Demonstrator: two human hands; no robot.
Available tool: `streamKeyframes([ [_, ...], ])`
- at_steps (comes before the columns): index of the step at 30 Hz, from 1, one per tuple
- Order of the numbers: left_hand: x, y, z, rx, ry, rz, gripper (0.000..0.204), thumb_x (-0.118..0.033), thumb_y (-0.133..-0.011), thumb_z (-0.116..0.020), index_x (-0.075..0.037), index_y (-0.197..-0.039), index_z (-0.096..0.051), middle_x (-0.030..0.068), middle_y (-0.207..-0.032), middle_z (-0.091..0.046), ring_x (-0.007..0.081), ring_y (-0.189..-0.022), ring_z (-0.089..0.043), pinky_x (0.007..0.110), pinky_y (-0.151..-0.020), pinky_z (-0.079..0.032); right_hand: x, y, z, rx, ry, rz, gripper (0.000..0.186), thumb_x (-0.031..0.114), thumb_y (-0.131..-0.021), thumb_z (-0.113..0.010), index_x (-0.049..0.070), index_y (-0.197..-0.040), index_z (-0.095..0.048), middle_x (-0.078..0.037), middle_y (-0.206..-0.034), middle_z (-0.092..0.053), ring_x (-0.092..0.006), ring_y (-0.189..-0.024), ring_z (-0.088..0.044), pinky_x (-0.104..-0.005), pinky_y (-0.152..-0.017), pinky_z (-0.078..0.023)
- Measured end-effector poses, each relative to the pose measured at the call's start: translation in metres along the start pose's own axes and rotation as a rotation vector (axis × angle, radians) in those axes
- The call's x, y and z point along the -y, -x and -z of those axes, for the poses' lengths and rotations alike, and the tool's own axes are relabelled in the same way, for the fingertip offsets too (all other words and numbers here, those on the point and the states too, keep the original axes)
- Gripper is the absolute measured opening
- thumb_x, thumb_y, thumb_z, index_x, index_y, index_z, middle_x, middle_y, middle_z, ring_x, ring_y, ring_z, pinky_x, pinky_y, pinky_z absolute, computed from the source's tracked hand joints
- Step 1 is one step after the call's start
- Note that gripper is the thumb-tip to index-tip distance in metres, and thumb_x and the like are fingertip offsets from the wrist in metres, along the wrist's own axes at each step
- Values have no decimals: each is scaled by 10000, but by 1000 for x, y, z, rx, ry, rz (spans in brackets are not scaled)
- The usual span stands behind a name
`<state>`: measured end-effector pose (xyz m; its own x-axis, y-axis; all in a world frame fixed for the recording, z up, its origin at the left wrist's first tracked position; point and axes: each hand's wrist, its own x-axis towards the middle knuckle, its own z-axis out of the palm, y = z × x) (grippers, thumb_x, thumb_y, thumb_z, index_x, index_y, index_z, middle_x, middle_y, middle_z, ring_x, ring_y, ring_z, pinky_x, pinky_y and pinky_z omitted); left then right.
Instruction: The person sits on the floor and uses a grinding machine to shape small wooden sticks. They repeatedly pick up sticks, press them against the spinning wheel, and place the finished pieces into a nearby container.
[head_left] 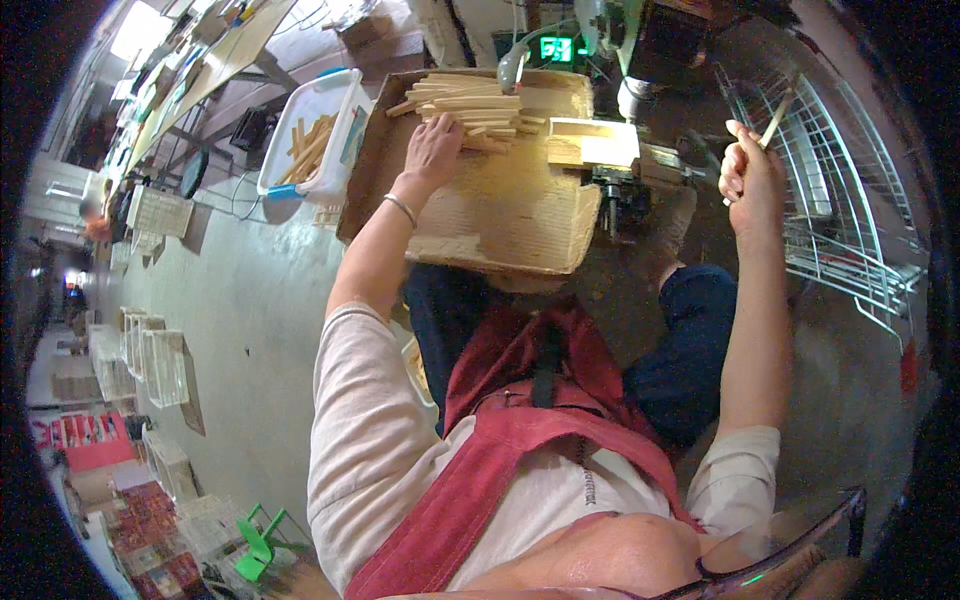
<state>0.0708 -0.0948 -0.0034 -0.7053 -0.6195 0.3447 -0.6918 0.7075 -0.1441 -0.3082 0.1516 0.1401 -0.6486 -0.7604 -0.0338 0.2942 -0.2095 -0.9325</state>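
Observation:
My left hand (433,148) is at the near left side of a pile of pale wooden sticks (465,98), its fingers bent down around a stick there. Its fingertips are partly hidden. The pile lies in a shallow, worn cardboard box (490,225) in front of me. Out to the right, my right hand (752,180) is raised and closed around a single slim wooden stick (775,118), which slants up past the fingers. Between the hands, a small machine (618,195) carries a brightly lit wooden block or plate (592,143).
Left of the box, a white plastic bin (312,130) with blue handles holds more sticks. A wire rack (845,190) stands close to my right arm. A lamp head (513,68) hangs over the pile. Several pale crates (160,362) and a green chair (258,545) are on the left.

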Motion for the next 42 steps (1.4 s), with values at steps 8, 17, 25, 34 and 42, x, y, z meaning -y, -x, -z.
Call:
streamKeyframes([
  [8, 1, 5, -14, -11, 43, 15, 194, -97, -873, -548, -96, -1066, -563, 98, -1082, -587, 307, -1119, -563, 440, -925, -465, -5, -6, 3, -50, -39, -3, 116, 152, -897, -713, 95, -893, -612, 21, -554, -487, -82, -340, -332, -262, -340, -220],
  [17, 0, 17, -6, -15, 75, 7, 188, -177, -943, -531, -80, -1103, -540, 123, -1091, -589, 319, -1122, -559, 443, -896, -472, -1, 3, 0, -15, -1, 19, 135, 150, -888, -707, 97, -858, -586, 25, -513, -437, -89, -341, -332, -270, -348, -229],
  [25, 4, 23, 14, 121, 239, 129, 196, -197, -1011, -480, -57, -1134, -541, 176, -1107, -617, 379, -1073, -590, 483, -875, -483, 2, 32, -23, -9, -80, 35, 118, 174, -883, -724, 101, -850, -637, 34, -534, -448, -71, -351, -316, -252, -349, -220],
  [34, -60, 26, 94, 367, 1788, 568, 284, -201, -1006, -595, 9, -1194, -629, 66, -994, -692, 179, -872, -664, 342, -787, -556, -14, 59, -38, 200, 307, 97, 251, 292, -951, -667, 47, -936, -723, 65, -622, -534, -32, -508, -468, -211, -447, -359],
  [42, -183, 77, 111, 735, 2582, 534, 385, -201, -1013, -561, 32, -1320, -565, 86, -1065, -679, 183, -927, -679, 339, -842, -568, -65, 90, -67, 573, 484, -149, 305, 356, -955, -678, 69, -852, -681, 71, -619, -492, -19, -499, -398, -209, -431, -300],
])
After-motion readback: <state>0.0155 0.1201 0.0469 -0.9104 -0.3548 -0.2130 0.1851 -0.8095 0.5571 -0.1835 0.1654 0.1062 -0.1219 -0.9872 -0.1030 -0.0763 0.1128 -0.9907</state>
